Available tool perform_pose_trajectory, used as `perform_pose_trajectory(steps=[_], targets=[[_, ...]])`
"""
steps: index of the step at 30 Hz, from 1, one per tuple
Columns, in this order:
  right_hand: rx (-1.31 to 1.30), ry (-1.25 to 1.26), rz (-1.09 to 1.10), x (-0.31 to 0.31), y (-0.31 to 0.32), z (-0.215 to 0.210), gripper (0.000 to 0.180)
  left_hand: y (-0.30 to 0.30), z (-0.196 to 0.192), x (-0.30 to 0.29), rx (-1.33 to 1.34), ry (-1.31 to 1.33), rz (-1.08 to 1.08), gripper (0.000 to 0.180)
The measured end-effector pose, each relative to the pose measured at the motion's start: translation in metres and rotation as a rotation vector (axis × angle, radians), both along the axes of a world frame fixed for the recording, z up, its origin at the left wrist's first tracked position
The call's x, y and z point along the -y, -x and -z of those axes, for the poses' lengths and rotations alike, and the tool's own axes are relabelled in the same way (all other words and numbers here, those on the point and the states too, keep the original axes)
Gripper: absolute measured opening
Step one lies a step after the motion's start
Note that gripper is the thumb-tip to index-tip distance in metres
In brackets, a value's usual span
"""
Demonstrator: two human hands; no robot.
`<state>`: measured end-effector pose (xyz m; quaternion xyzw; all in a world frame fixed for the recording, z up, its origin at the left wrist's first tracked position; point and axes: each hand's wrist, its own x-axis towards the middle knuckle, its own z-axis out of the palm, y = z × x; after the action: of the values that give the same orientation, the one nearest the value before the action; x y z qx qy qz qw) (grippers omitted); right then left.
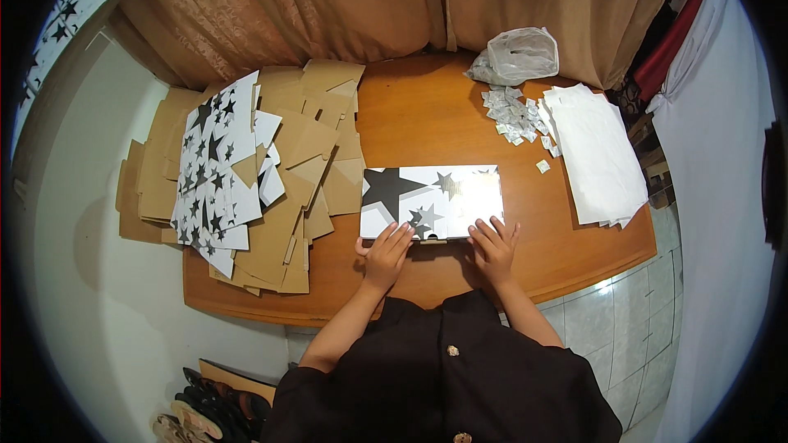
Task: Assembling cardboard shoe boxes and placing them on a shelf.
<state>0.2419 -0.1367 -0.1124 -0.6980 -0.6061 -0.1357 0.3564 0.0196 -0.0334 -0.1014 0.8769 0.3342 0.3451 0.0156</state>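
A white cardboard box (464, 217) with black and grey stars lies on the wooden table in front of me, its lid down. My left hand (388, 253) rests on the left part of its near edge, fingers stretched over the lid and thumb off to the side. At the near right corner, my right hand (495, 248) lays its spread fingers on the lid in the same way. Neither hand is wrapped around the box. The inside of the box is hidden.
Flat brown cardboard blanks (308, 156) and star-printed sheets (215, 164) pile up on the left. Small sachets (515, 115) lie by a clear plastic bag (525, 56) at the back right. White paper sheets (595, 156) are stacked on the right. Shoes (215, 406) stand below left.
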Motion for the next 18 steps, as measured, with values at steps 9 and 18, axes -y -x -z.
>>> perform_pose_trajectory(steps=[9, 18], targets=[[-0.197, -0.001, -0.067, -0.011, 0.021, -0.024, 0.013, -0.009, -0.004, -0.006, 0.037, 0.006, -0.009, 0.025], [-0.256, 0.045, -0.057, -0.025, 0.046, -0.026, 0.010, -0.023, -0.018, 0.000, 0.156, 0.079, -0.072, 0.023]])
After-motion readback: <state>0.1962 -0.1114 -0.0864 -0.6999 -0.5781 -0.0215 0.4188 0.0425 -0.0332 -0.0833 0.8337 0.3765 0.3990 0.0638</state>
